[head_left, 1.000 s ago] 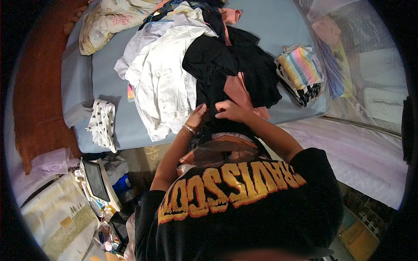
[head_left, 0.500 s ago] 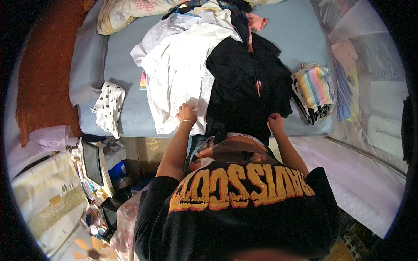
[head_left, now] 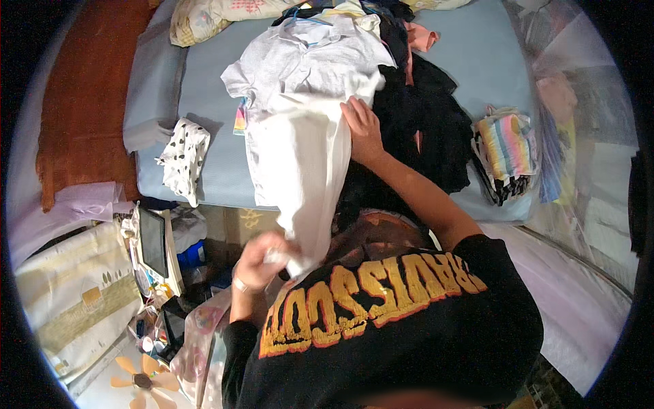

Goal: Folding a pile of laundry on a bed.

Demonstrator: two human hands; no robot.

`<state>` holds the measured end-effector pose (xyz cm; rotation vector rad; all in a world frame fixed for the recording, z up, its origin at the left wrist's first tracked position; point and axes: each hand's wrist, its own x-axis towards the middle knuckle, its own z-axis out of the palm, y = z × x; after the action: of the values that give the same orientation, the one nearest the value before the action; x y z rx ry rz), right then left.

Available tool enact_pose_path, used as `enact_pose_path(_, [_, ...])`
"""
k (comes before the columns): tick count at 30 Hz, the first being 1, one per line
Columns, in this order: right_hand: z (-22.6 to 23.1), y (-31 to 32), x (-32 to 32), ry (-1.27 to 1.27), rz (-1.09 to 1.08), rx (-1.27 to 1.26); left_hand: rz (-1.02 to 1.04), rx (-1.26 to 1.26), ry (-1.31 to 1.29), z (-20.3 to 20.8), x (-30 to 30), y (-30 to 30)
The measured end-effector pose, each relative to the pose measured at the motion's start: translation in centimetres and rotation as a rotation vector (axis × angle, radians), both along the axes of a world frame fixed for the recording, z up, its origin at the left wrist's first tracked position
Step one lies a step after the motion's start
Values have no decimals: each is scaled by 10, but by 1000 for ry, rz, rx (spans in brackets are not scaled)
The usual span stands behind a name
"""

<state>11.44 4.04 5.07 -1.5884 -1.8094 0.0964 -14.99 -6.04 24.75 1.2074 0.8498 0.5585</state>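
White cloth point(head_left: 303, 153) glares brightly mid-frame, the left hand point(head_left: 264, 259) blurs, and fisheye edges curve into black corners.

Blue bed point(head_left: 221, 170) carries: spotted white cloth point(head_left: 185, 158) by near-left corner, folded stack point(head_left: 505, 146) by near-right corner, black clothes point(head_left: 426, 116) right of centre, pale polo shirt point(head_left: 306, 58) mid-bed, patterned quilt point(head_left: 221, 13) toward far side.
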Motion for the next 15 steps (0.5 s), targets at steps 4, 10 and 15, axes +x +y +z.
enact_pose_path(4, [-6, 31, 4, 87, -3, 118, 216, 450, -230, 33, -33, -11])
enact_pose_path(10, [48, 83, 70, -115, -14, -393, 662, 307, -139, 45, -75, 117])
enact_pose_path(15, [182, 142, 158, -32, -160, 20, 685, 584, -228, 102, -93, 210])
